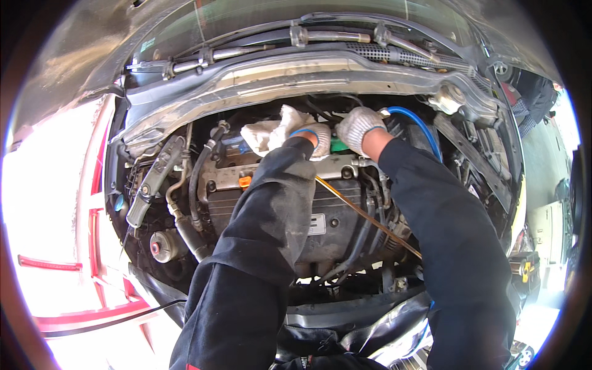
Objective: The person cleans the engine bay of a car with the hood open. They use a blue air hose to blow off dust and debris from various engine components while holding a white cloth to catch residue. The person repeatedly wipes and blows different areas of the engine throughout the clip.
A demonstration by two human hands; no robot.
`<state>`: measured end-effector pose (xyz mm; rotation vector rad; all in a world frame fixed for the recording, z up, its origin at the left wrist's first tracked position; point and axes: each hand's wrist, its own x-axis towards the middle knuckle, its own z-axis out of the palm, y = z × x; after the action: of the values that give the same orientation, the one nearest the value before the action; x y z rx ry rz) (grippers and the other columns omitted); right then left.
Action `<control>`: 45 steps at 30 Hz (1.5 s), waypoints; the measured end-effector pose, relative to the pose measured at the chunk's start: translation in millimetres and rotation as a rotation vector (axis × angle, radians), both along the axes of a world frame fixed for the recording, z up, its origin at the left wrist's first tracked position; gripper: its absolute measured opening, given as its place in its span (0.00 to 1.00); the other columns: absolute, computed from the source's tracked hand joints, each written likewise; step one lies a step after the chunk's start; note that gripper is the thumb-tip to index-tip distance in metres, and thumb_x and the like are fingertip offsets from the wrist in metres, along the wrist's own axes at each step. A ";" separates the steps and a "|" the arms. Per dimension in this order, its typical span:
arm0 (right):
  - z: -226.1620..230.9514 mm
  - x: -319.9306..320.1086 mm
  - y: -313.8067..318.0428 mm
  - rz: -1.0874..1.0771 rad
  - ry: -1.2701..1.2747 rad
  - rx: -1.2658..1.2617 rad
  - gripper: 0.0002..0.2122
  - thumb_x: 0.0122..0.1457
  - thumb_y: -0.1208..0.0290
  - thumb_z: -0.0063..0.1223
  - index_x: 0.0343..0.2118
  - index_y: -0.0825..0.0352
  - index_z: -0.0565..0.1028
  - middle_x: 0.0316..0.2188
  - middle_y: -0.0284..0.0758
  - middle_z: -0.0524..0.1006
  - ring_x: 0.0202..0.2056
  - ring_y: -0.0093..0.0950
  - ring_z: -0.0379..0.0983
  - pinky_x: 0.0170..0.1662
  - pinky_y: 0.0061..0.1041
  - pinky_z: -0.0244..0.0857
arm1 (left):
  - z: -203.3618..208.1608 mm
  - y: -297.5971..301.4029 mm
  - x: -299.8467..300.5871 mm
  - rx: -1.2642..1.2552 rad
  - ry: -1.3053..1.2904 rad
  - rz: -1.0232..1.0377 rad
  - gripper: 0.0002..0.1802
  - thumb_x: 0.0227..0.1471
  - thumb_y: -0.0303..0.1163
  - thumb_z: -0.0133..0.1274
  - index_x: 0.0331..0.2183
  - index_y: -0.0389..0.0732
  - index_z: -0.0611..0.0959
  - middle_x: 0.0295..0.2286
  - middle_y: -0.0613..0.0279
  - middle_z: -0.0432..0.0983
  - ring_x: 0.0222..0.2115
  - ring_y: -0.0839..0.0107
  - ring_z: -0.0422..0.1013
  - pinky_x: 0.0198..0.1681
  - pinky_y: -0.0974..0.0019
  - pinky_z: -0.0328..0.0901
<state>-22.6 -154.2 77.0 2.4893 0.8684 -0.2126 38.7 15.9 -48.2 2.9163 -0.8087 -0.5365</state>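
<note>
Both my hands wear pale knitted gloves and reach over the back of a car engine. My left hand (pixel 319 139) is closed at a crumpled white cloth (pixel 271 132), which bunches out to its left; its fingertips are hidden. Just to the right, my right hand (pixel 357 128) is curled into a closed grip, and what it holds is hidden under the glove. A blue hose (pixel 420 123) with a pale end fitting runs close beside that hand. Between the two hands a green piece (pixel 338 145) shows, its kind unclear.
Below my hands lies a dark engine cover (pixel 277 216), with a thin golden rod (pixel 370 219) slanting across it. An orange-yellow cap (pixel 245 182) sits left of my left forearm. Hoses and a reservoir (pixel 165 245) stand at left. Wiper linkage (pixel 333 37) spans the back.
</note>
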 end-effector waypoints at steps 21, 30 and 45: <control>7.0 -7.4 12.2 -0.008 0.002 -0.046 0.13 0.67 0.65 0.53 0.45 0.58 0.89 0.44 0.35 0.88 0.46 0.38 0.86 0.44 0.42 0.80 | 13.6 1.1 -19.9 0.052 -0.095 0.051 0.19 0.54 0.33 0.58 0.47 0.38 0.89 0.49 0.46 0.84 0.52 0.48 0.79 0.54 0.52 0.74; 0.5 -4.6 10.6 -0.021 -0.013 -0.015 0.14 0.68 0.65 0.52 0.46 0.58 0.89 0.45 0.35 0.88 0.46 0.38 0.86 0.45 0.41 0.80 | -57.7 -6.6 12.5 -0.192 -0.120 0.262 0.24 0.67 0.46 0.47 0.48 0.40 0.90 0.50 0.52 0.85 0.50 0.56 0.81 0.51 0.56 0.72; 12.2 -2.8 4.0 0.071 0.006 -0.058 0.13 0.66 0.65 0.52 0.44 0.58 0.89 0.43 0.38 0.88 0.44 0.39 0.86 0.43 0.43 0.80 | -3.7 -5.4 -14.8 -0.056 -0.043 0.204 0.21 0.63 0.41 0.52 0.45 0.38 0.90 0.47 0.50 0.86 0.48 0.53 0.82 0.48 0.54 0.73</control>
<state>-25.4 -150.2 89.3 2.4015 0.9381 -0.2178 23.9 10.6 -51.9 2.9214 -0.5119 -0.4276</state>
